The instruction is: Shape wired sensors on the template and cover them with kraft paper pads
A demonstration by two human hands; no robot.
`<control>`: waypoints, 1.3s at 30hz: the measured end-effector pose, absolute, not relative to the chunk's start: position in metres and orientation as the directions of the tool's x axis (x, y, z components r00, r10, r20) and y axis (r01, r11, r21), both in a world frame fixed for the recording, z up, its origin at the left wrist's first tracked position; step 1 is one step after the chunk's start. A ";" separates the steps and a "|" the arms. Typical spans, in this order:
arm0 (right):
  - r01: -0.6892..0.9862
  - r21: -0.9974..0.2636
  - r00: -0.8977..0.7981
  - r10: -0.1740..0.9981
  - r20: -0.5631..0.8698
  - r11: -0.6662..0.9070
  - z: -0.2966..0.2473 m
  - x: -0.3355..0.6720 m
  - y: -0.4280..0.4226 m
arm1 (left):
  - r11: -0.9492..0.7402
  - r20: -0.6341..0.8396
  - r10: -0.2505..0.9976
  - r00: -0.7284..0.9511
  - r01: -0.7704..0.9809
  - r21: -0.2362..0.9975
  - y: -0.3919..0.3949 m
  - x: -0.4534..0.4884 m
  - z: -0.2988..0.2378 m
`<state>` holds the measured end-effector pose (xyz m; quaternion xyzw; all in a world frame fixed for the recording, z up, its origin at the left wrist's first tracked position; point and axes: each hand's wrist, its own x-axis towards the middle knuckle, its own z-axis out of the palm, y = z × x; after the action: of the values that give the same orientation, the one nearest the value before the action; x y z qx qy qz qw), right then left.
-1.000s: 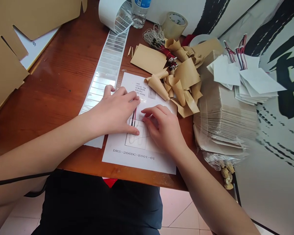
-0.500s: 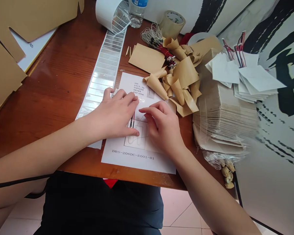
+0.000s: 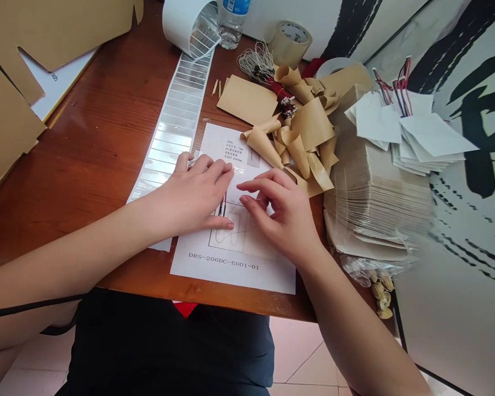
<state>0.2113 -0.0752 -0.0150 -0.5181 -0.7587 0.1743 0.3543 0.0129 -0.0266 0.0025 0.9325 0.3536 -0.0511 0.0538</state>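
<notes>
My left hand (image 3: 200, 190) lies palm down on a printed white sheet (image 3: 235, 280), fingers spread. It covers part of a small set of red and black leads (image 3: 223, 206), whose ends show between its thumb and fingers. Just right of it is my right hand (image 3: 278, 212), index finger stretched toward the left hand, with the other fingers curled. A thin wire (image 3: 235, 204) runs from the leads to the right hand's thumb and curled fingers, which appear closed on it. Its far end is hidden. Faint looped shapes show on the sheet below.
A strip of labels (image 3: 177, 115) runs from a roll on the left. Curled brown paper pieces (image 3: 301, 148), wire bundles (image 3: 280, 93) and tape (image 3: 291, 44) lie behind. Stacked cards (image 3: 375, 192) stand right, a water bottle (image 3: 232, 25) at the back, cardboard (image 3: 66, 27) left.
My right hand has shifted slightly right; its thumb and index fingertip have moved farther apart, showing the curled fingers behind. My left hand has stayed in place.
</notes>
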 end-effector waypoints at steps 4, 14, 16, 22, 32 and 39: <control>0.605 -0.698 -0.217 0.922 0.320 0.385 -0.008 0.216 -0.076 | -0.751 -0.148 0.644 0.751 0.657 0.068 -0.026 0.012 0.004; 0.554 -0.796 -0.113 0.970 0.216 0.242 -0.005 0.216 -0.077 | -0.714 -0.247 0.634 0.733 0.677 0.177 -0.019 0.010 0.011; 0.551 -0.805 -0.101 0.976 0.195 0.218 -0.006 0.214 -0.076 | -0.706 -0.275 0.626 0.729 0.680 0.198 -0.018 0.009 0.012; 0.526 -0.836 -0.073 0.988 0.137 0.155 -0.007 0.212 -0.077 | -0.698 -0.303 0.621 0.723 0.685 0.207 -0.018 0.009 0.015; 0.374 -0.923 -0.009 0.994 -0.106 -0.095 0.010 0.218 -0.079 | -0.687 -0.291 0.634 0.717 0.694 0.213 -0.019 0.010 0.015; 0.108 -0.978 -0.046 0.982 -0.183 -0.177 0.004 0.216 -0.081 | -0.677 -0.264 0.643 0.719 0.695 0.243 -0.021 0.010 0.013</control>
<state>0.2163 -0.0809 0.0036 -0.5543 -0.4919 0.5303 0.4118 0.0103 -0.0210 0.0132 0.9123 0.3667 -0.0788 0.1646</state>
